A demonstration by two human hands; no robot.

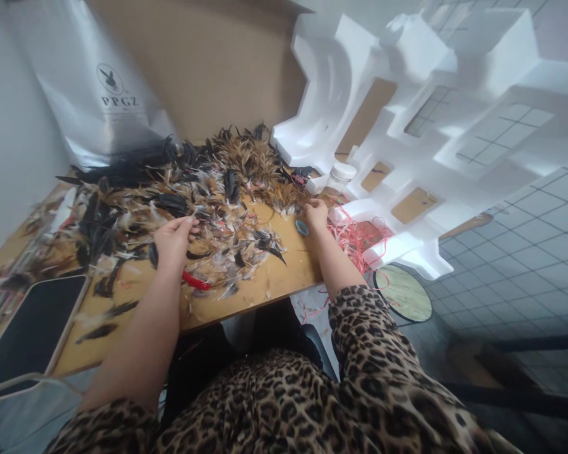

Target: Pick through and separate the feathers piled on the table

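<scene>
A heap of brown, black and white feathers (208, 183) covers a wooden board (284, 271) in front of me. My left hand (173, 239) rests in the loose feathers, fingers curled in a pinch on a small feather. A red-handled tool (195, 282) lies on the board just under that wrist. My right hand (316, 213) reaches to the board's right edge with fingers bent down among the feathers, beside a small round dark disc (301, 227); what it grips is hidden.
Big white foam packing blocks (407, 107) crowd the right side, with a white-capped jar (339, 176) against them. Red string (355, 239) tangles below. A silver bag (94, 94) leans at back left. A dark tray (33, 331) sits at the left.
</scene>
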